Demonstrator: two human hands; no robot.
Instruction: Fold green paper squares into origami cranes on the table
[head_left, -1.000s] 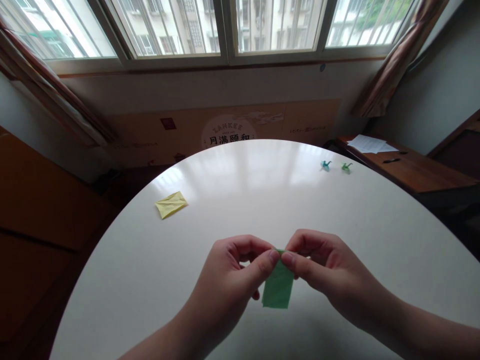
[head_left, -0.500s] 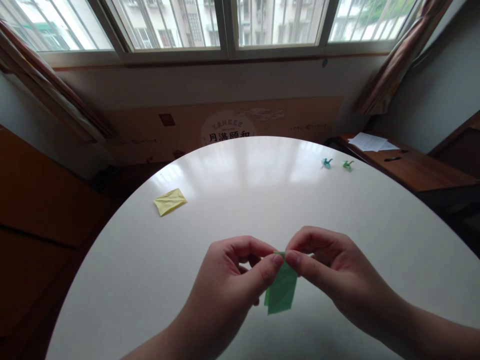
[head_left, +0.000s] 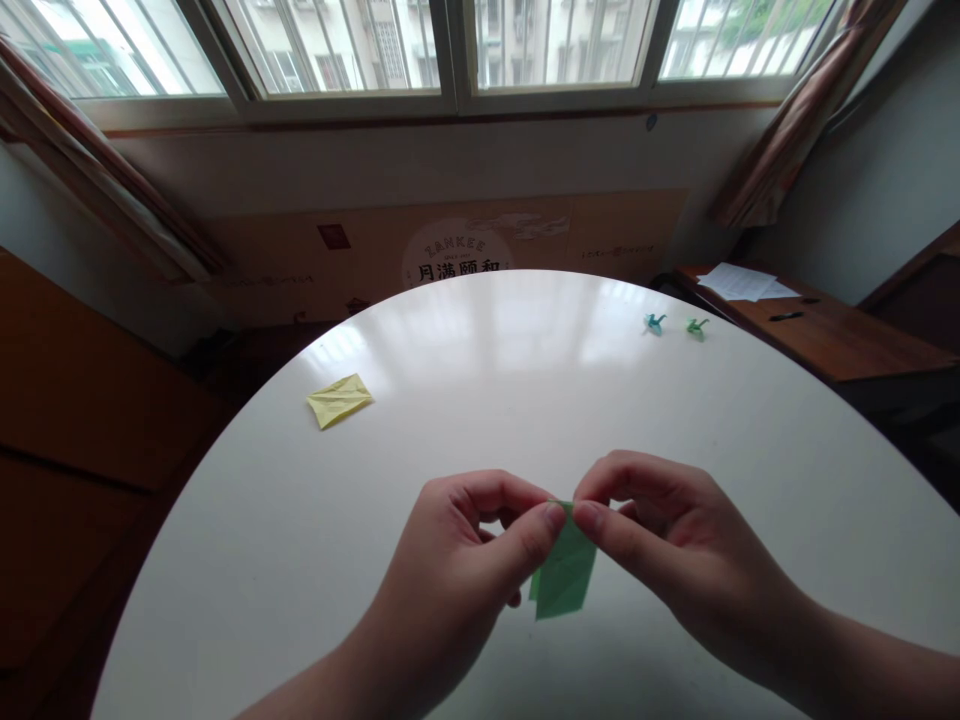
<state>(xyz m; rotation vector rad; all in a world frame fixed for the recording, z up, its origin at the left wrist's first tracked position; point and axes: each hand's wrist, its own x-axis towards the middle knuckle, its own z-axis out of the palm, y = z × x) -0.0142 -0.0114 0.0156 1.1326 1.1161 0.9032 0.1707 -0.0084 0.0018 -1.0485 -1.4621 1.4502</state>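
A small folded piece of green paper (head_left: 564, 582) hangs just above the round white table (head_left: 487, 400). My left hand (head_left: 457, 570) pinches its top edge between thumb and forefinger. My right hand (head_left: 660, 545) pinches the same top edge from the other side, fingertips almost meeting those of the left. Both hands are closed on the paper near the table's front middle.
A folded yellow paper (head_left: 339, 400) lies on the table's left. A blue paper crane (head_left: 654, 322) and a green paper crane (head_left: 697, 326) stand at the far right. A wooden desk (head_left: 825, 340) with white sheets (head_left: 742, 283) is beyond the table, under the windows.
The green paper has tilted and drawn up slightly between my fingers. My hands stay nearly in place; the view has shifted a little.
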